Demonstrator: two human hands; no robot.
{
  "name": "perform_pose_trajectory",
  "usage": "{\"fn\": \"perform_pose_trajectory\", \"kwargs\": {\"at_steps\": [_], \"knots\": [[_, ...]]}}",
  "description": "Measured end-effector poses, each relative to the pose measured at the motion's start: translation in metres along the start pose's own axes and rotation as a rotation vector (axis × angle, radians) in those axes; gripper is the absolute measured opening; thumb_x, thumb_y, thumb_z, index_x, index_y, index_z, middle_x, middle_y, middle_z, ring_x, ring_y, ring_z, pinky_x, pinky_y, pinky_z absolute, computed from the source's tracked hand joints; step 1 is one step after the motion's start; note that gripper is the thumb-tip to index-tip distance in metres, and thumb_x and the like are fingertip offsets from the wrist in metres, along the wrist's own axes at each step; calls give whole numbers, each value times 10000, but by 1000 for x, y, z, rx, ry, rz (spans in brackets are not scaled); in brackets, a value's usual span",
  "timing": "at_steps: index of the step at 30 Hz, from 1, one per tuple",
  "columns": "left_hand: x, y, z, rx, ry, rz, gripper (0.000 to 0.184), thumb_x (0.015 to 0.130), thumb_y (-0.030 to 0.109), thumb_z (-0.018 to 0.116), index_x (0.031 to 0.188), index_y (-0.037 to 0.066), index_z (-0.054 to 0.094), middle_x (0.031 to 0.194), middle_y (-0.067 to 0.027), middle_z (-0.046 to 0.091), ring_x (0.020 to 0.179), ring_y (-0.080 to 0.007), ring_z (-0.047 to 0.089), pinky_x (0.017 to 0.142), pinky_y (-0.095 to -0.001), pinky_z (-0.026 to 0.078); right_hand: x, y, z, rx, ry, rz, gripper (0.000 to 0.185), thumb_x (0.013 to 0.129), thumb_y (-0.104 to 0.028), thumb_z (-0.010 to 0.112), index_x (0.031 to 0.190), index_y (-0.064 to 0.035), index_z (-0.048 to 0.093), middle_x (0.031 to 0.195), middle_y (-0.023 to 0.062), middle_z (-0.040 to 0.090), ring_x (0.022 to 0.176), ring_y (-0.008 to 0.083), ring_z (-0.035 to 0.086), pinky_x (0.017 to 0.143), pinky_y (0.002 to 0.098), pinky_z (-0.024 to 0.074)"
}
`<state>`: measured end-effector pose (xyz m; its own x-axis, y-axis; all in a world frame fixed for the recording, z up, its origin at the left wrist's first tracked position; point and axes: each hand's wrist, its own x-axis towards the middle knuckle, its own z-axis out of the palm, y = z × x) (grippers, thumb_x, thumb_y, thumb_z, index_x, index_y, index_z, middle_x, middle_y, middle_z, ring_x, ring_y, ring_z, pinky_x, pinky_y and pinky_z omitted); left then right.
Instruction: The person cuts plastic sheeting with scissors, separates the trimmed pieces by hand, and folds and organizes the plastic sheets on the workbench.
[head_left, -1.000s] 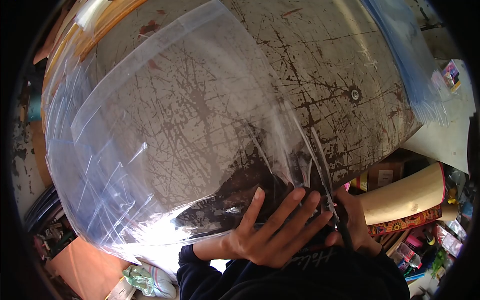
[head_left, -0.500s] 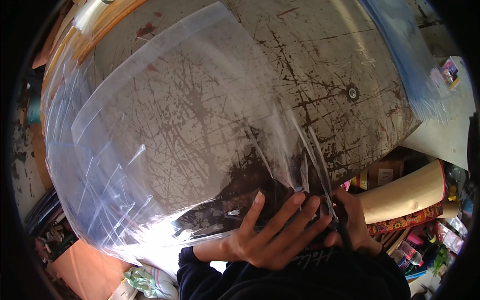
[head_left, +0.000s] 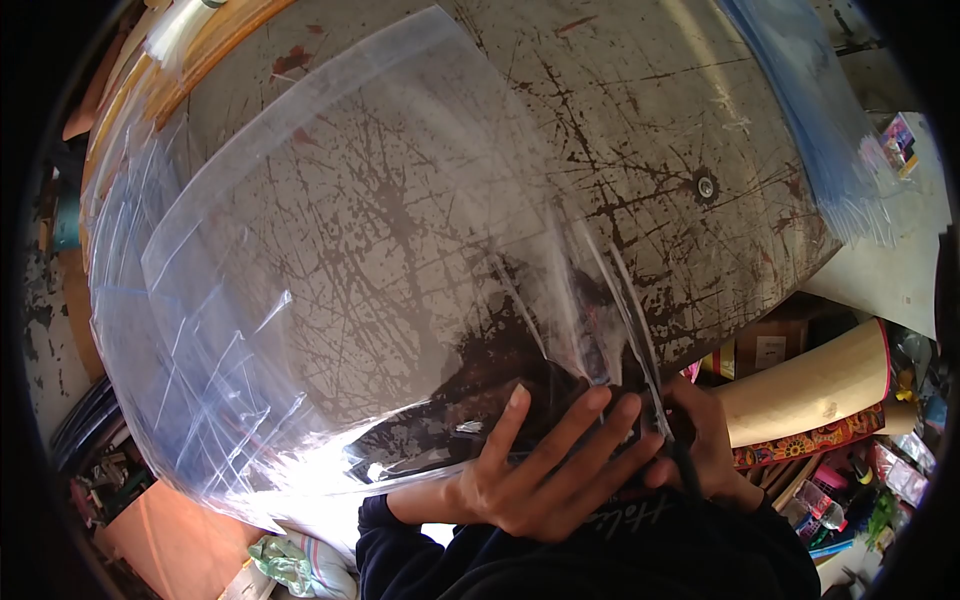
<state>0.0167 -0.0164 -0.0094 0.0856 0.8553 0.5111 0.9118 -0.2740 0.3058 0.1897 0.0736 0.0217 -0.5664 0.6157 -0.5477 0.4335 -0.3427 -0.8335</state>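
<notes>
A large clear plastic sheet [head_left: 330, 240] lies over the worn tabletop, its near edge hanging towards my body. My left hand [head_left: 550, 470] is open on the near part of the sheet, palm down and fingers spread. Just right of it, my right hand [head_left: 705, 440] is closed around the dark handle of a pair of scissors [head_left: 684, 462]. Their narrow blades reach up along the folded right edge of the sheet. Glare and reflections hide exactly where blade and plastic meet.
The scratched tabletop [head_left: 700, 270] has a metal bolt [head_left: 706, 187]. More folded clear plastic [head_left: 130, 300] lies at the left, and bluish plastic sheets [head_left: 820, 120] hang over the right side. A cream roll [head_left: 810, 390] and assorted small goods stand below right.
The plastic along the right edge by the scissors has shifted slightly, and its folds and reflections look different. My left hand stays in place; my right hand has barely moved.
</notes>
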Motion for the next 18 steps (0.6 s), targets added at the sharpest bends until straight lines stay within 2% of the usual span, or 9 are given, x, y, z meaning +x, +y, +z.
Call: {"fn": "perform_pose_trajectory", "kwargs": {"at_steps": [2, 5, 9, 11, 18], "knots": [[-4, 5, 1, -40, 4, -13, 247, 789, 481, 629, 1007, 371, 663, 1105, 68, 640, 1092, -187, 579, 974, -580, 366, -1, 6, -3, -23, -30, -88, 748, 564, -413, 871, 1042, 34, 509, 729, 31, 576, 651, 62, 503, 543, 215, 368], [-4, 7, 1, -66, 7, -46, 248, 750, 469, 685, 976, 369, 667, 1091, 76, 645, 1075, -179, 588, 975, -574, 369, 2, 1, 0, 47, -34, -76, 761, 570, -407, 870, 1056, 43, 496, 773, 40, 580, 686, 60, 502, 563, 211, 372], [-4, 6, 0, -49, 9, -22, 266, 725, 477, 705, 968, 375, 667, 1078, 81, 649, 1066, -179, 592, 977, -570, 369, 1, 1, 2, 142, -17, -39, 784, 564, -424, 869, 1068, 39, 488, 799, 42, 576, 710, 60, 499, 572, 214, 369], [-5, 7, 1, -62, 16, -34, 256, 725, 475, 706, 956, 371, 671, 1070, 79, 653, 1060, -179, 596, 972, -568, 373, -1, 7, -3, 32, -56, -62, 780, 556, -428, 872, 1060, 37, 500, 792, 35, 572, 694, 61, 497, 560, 219, 369], [-2, 2, 3, -47, 41, -6, 261, 725, 457, 717, 963, 362, 668, 1052, 72, 661, 1056, -182, 600, 965, -568, 376, -4, 14, -3, -37, -26, 1, 758, 555, -440, 869, 1036, 36, 527, 777, 38, 571, 664, 60, 496, 544, 224, 371]]}}
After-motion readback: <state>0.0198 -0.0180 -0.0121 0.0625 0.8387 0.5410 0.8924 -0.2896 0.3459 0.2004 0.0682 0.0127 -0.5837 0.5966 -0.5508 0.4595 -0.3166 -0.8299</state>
